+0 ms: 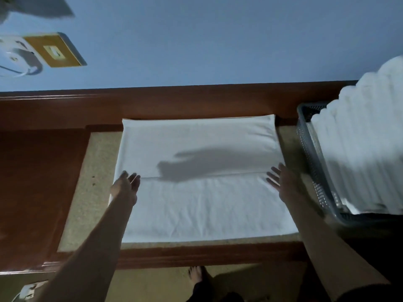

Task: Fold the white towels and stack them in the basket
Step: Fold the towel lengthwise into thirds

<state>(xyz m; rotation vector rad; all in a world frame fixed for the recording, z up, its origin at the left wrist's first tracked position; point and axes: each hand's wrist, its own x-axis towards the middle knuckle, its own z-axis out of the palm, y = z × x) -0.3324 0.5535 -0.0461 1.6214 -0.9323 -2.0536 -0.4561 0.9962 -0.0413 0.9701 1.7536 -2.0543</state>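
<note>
A white towel (pixel 200 197) lies flat on the wooden counter, folded once, with a folded edge running across its middle. My left hand (pixel 126 185) is at the towel's left edge with its fingers straight, over the end of that fold line. At the towel's right edge my right hand (pixel 281 178) lies with fingers spread and straight. Neither hand grips the cloth. A grey perforated basket (pixel 311 158) stands at the right, holding a tall stack of folded white towels (pixel 366 149).
The wooden counter (pixel 41 192) has a raised back ledge against a blue wall. A yellow switch plate (pixel 54 51) and a white fitting hang on the wall at upper left. A bare foot (pixel 196 275) shows on the floor below the counter's front edge.
</note>
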